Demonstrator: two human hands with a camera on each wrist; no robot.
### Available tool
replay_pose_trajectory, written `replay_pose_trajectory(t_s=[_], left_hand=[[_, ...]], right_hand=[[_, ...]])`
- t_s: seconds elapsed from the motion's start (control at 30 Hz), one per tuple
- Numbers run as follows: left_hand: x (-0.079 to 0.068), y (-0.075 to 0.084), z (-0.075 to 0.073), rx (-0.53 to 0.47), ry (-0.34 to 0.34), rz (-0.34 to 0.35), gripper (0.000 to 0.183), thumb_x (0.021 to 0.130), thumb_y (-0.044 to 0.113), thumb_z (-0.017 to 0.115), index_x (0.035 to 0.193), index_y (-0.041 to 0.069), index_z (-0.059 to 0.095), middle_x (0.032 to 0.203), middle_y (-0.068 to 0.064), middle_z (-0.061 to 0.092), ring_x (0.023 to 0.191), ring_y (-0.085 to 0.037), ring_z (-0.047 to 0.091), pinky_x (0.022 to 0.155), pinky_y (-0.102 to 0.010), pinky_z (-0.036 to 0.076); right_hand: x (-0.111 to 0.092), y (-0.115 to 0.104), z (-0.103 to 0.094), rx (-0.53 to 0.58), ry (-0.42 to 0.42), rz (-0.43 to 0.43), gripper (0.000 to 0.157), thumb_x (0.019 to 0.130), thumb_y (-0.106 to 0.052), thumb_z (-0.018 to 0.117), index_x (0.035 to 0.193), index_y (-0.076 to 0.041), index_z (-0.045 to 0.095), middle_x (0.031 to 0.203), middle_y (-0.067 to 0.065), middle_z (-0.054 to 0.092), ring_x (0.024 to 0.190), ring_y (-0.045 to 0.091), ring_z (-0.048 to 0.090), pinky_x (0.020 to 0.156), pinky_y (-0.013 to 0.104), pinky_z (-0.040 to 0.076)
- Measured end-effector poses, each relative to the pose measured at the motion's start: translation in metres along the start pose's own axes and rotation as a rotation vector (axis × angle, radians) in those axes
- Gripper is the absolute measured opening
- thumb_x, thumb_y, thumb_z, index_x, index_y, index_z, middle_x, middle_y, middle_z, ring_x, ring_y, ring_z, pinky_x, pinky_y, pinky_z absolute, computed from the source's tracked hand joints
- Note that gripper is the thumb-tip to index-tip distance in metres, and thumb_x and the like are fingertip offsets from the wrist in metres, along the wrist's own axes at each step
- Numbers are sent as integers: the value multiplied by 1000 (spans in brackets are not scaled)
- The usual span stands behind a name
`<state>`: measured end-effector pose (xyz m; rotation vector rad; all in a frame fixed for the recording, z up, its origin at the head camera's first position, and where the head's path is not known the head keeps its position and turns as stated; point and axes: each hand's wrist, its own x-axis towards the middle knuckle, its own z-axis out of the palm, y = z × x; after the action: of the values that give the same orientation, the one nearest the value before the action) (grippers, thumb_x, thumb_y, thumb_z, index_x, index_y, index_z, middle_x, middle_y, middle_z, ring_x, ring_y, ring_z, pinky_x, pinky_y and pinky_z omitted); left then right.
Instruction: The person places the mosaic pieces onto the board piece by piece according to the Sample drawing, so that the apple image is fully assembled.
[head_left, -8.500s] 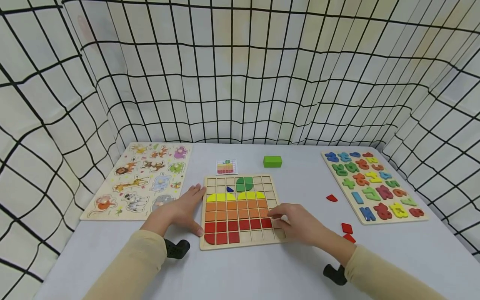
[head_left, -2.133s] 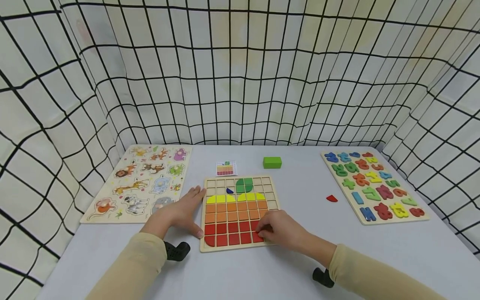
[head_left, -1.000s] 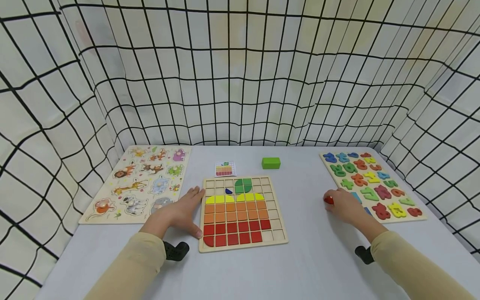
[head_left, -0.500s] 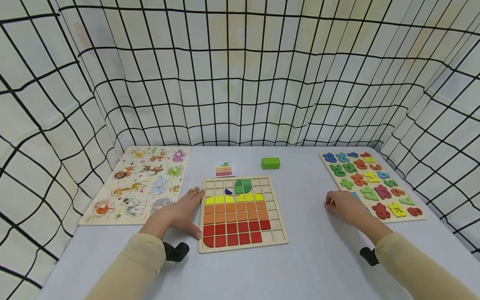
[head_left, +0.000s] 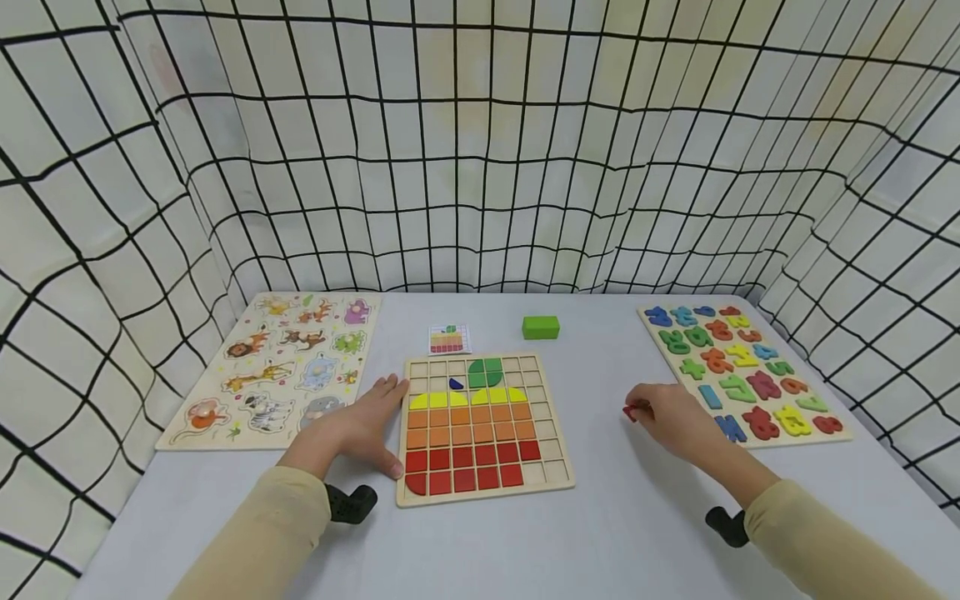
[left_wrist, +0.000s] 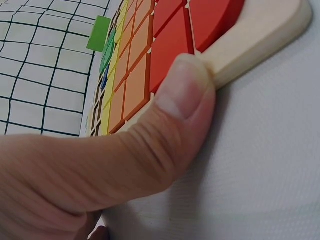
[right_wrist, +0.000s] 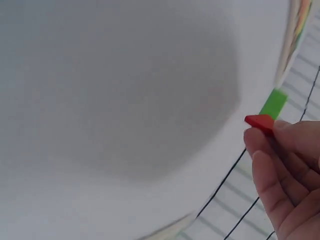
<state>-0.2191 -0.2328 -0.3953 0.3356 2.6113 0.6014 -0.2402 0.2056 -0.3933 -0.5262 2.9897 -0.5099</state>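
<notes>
In the head view, a wooden grid board (head_left: 553, 449) lies in the middle of the table, with red, orange, yellow and green pieces in its cells and one small dark blue piece (head_left: 456, 383). My left hand (head_left: 363, 423) rests flat at the board's left side, fingers spread. The left wrist view shows the thumb (left_wrist: 170, 120) against the board's edge beside red squares. To the right of the board, my right hand (head_left: 671, 418) pinches a small red piece (right_wrist: 260, 121) between thumb and fingertips, above the table. Red fills the bottom row up to two bare cells at its right end.
A picture card (head_left: 449, 339) and a green block (head_left: 541, 327) sit behind the board. An animal puzzle board (head_left: 232, 379) lies at left, a number puzzle board (head_left: 813, 425) at right. Black netting (head_left: 480, 192) over white walls stands behind and on both sides.
Two red squares joined the bottom row. My right hand then went right, picked up the rounded red piece from the table and has begun moving left with it. My left hand stayed put.
</notes>
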Motion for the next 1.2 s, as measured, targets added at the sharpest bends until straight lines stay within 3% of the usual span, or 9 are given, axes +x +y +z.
replay_pose_trajectory(t_s=[0.2,0.53,0.7,1.2], left_hand=[[0,0,-1,-4,0,-4,127,68,32,96,162,-1,17,170,-26,9,158,-46,5,127,-63,16],[1,-1,-1,0,-1,-5,128,67,34,96,162,0,17,171,-25,9,158,-45,4,127,-62,16],[1,-2,0,-5,1,-8,128,67,35,96,163,0,17,171,-25,9,159,-44,4,127,-62,16],[3,-3,1,-9,-7,-12,127,68,34,95,163,1,16,171,-24,8,159,-44,4,128,-62,16]], right_hand=[[-2,-36,12,302,-42,-18,12,92,-4,72,103,-8,73,93,2,73,79,14,63,67,22,57],[-5,-73,37,632,-195,17,12,93,-12,74,102,-3,73,85,5,76,69,16,67,65,22,57],[-4,-84,49,660,-220,57,11,92,-12,75,100,-4,74,83,3,75,64,14,67,64,23,58],[-8,-99,54,518,-164,23,4,90,-8,77,94,-7,76,82,-1,71,70,12,59,58,18,53]])
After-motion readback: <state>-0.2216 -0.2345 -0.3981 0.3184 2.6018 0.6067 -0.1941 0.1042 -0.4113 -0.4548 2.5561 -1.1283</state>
